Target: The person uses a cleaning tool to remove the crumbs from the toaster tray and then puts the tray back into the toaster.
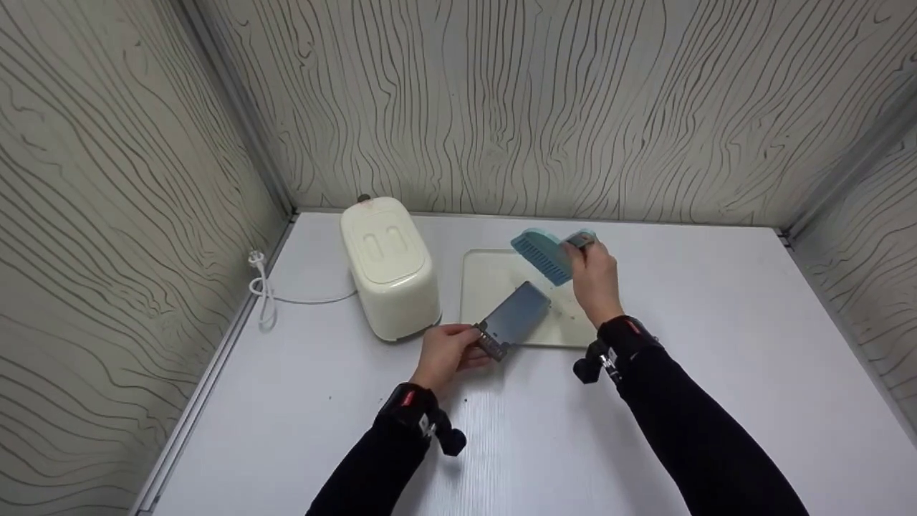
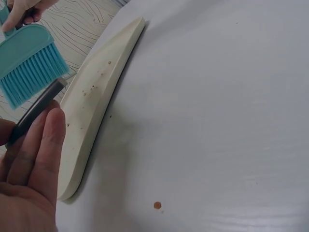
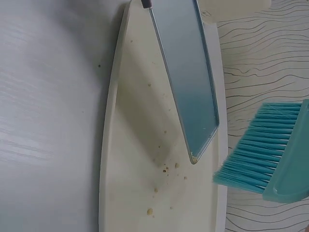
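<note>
My left hand (image 1: 445, 352) pinches the dark end of a flat metal crumb tray (image 1: 517, 312), thumb on top and fingers beneath. The crumb tray slants over a cream serving tray (image 1: 474, 290), and a few crumbs cling to its far corner in the right wrist view. In my right hand (image 1: 596, 281) is the handle of a teal hand brush (image 1: 546, 256). The brush's bristles (image 3: 260, 145) hang just past the crumb tray's far end, apart from it in the right wrist view. Scattered crumbs (image 3: 149, 211) lie on the serving tray.
A cream toaster (image 1: 397, 287) with a closed lid stands left of the serving tray. Its white cord and plug (image 1: 259, 276) lie farther left. A brown crumb (image 2: 157, 205) sits on the white table (image 1: 716, 344). Patterned walls (image 1: 501, 107) enclose the back and sides.
</note>
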A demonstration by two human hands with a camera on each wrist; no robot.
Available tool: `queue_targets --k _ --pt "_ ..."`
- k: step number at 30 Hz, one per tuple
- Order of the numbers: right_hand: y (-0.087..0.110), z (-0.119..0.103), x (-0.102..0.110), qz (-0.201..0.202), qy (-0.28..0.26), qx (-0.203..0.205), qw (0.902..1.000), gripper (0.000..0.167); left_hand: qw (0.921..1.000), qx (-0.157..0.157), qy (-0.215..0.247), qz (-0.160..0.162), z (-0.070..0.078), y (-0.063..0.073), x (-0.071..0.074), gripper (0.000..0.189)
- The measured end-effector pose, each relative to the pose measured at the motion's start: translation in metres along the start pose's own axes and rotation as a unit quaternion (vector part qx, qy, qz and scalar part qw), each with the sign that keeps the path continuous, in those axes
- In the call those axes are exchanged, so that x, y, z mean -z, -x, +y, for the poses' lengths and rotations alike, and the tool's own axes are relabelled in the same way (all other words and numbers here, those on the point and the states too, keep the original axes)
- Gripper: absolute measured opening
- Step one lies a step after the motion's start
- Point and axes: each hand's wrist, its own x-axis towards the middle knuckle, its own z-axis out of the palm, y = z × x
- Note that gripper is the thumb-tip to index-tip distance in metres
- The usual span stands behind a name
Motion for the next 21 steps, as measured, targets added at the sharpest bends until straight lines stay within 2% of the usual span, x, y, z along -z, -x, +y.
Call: queue_targets --k 4,11,21 --pt "0.004 -0.003 0.004 -0.003 -0.027 -0.002 0.9996 0.029 1.0000 -0.003 -0.001 0.003 0.000 0.000 0.001 0.034" --pt "0.009 -0.018 0.009 -0.039 -0.055 -0.006 0.9977 0.035 1.0000 -0.003 -0.005 0.004 0.002 -0.002 0.002 0.033" --pt "0.020 -0.049 -0.001 -0.101 -0.080 0.021 0.9914 0.031 1.0000 -0.001 -0.009 -0.002 0.002 -0.001 0.000 0.033"
